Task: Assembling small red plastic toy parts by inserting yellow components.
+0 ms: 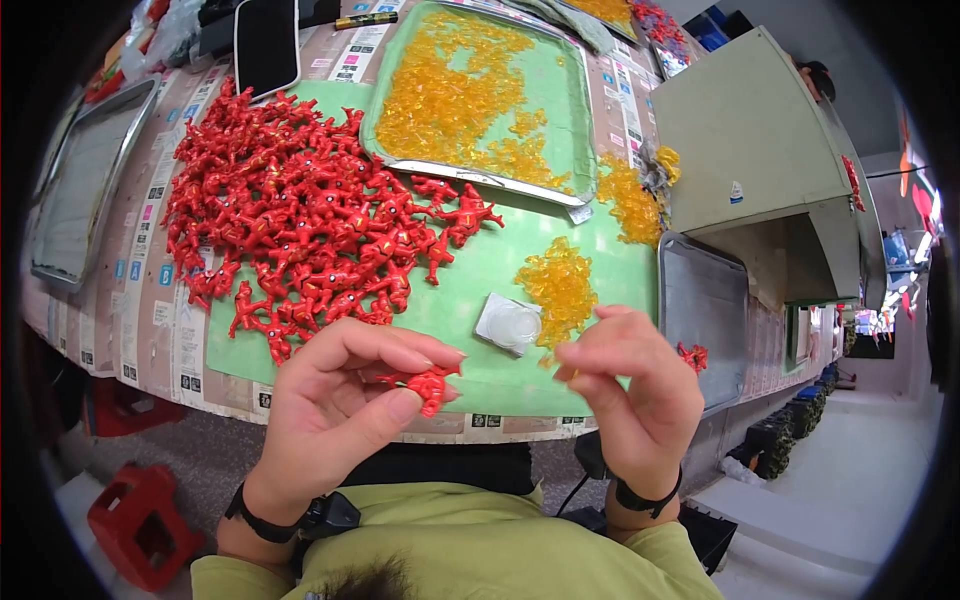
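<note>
Between the thumb and fingers of my left hand [345, 390] is a small red plastic figurine [428, 388], held over the table's near edge. My right hand [640, 385] is off to the right, thumb and fingertips pinched together on a small yellow translucent piece [568, 375], mostly hidden by the fingers. Just beyond that hand lies a loose heap of yellow translucent pieces [558, 285]. Beside the heap, a round clear dish on a small pale square block [508, 325] rests on the green mat [470, 290]. A big pile of red figurines [290, 210] spreads across the mat's left side.
Farther back stands a green-lined tray [480, 178] of yellow pieces. A grey metal tray [705, 310], with a red figurine beside my right hand, sits under a beige metal housing [760, 130]. Another tray [95, 190] and a phone [267, 45] are at left; a red stool [145, 525] is below.
</note>
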A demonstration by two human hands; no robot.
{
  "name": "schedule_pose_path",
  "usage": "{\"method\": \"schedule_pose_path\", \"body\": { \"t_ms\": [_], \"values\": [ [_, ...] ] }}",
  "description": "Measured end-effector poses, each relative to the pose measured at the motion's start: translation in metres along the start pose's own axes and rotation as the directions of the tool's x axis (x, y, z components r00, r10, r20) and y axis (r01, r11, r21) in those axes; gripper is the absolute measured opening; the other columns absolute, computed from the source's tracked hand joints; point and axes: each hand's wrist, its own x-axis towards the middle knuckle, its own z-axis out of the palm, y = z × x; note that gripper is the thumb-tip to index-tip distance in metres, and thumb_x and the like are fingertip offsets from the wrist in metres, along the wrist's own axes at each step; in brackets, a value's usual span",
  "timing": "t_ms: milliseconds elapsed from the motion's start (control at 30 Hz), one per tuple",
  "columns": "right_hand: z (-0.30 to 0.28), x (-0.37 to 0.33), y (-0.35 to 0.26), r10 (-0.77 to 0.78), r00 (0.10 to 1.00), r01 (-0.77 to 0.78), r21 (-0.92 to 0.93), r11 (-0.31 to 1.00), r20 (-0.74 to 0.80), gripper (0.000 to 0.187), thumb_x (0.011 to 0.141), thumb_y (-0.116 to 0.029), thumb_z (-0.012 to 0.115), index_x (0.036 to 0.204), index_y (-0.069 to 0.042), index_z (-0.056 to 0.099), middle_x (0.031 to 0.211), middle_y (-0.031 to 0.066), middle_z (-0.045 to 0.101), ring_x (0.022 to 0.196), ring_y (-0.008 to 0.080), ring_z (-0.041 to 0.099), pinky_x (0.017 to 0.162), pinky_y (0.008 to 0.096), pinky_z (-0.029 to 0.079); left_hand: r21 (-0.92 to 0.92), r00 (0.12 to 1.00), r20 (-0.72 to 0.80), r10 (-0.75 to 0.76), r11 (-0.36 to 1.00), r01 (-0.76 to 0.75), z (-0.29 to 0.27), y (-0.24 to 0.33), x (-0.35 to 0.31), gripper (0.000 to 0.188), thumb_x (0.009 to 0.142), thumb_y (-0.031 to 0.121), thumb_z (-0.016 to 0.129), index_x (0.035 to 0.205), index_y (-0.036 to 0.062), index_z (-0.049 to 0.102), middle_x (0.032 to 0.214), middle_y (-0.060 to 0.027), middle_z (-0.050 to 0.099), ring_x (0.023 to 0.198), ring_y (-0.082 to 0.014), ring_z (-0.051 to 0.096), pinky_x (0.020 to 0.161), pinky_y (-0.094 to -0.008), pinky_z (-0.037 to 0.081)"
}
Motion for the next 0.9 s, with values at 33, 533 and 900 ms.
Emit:
{"method": "schedule_pose_path", "body": {
  "t_ms": [33, 533, 900],
  "values": [
    [0.003, 0.000, -0.007, 0.018, 0.999, -0.022, 0.107, 0.994, 0.043, 0.022, 0.076, 0.000, 0.068, 0.096, -0.006, 0.066, 0.078, 0.0037, 0.063, 0.072, 0.0192, 0.059, 0.084, 0.0379, 0.042, -0.051, 1.000, 0.017, 0.003, 0.999, -0.002, 0.003, 0.000, 0.001, 0.020, 0.087, 0.010, 0.061, 0.100, 0.0000, 0.050, 0.109, -0.0258, 0.058, 0.093, -0.0214, 0.062, 0.080, -0.0323, 0.053],
    [0.033, 0.013, -0.020, 0.004, 0.983, -0.056, 0.274, 0.960, 0.185, 0.020, 0.078, -0.003, 0.068, 0.097, -0.008, 0.066, 0.079, 0.0026, 0.065, 0.073, 0.0184, 0.061, 0.080, 0.0376, 0.042, -0.082, 0.997, 0.056, 0.048, 0.996, -0.043, -0.003, 0.000, -0.001, 0.018, 0.085, 0.006, 0.061, 0.100, 0.0006, 0.051, 0.110, -0.0271, 0.058, 0.105, -0.0292, 0.059, 0.092, -0.0420, 0.047],
    [0.039, 0.000, -0.026, 0.051, 0.985, -0.098, 0.300, 0.949, 0.163, 0.015, 0.078, 0.000, 0.067, 0.091, -0.007, 0.064, 0.074, 0.0010, 0.065, 0.072, 0.0154, 0.063, 0.083, 0.0358, 0.041, 0.039, 0.984, 0.106, 0.142, 0.988, -0.147, -0.007, 0.000, -0.006, 0.014, 0.082, -0.006, 0.061, 0.095, -0.0004, 0.061, 0.107, -0.0188, 0.061, 0.100, -0.0213, 0.060, 0.085, -0.0318, 0.050]
  ]
}}
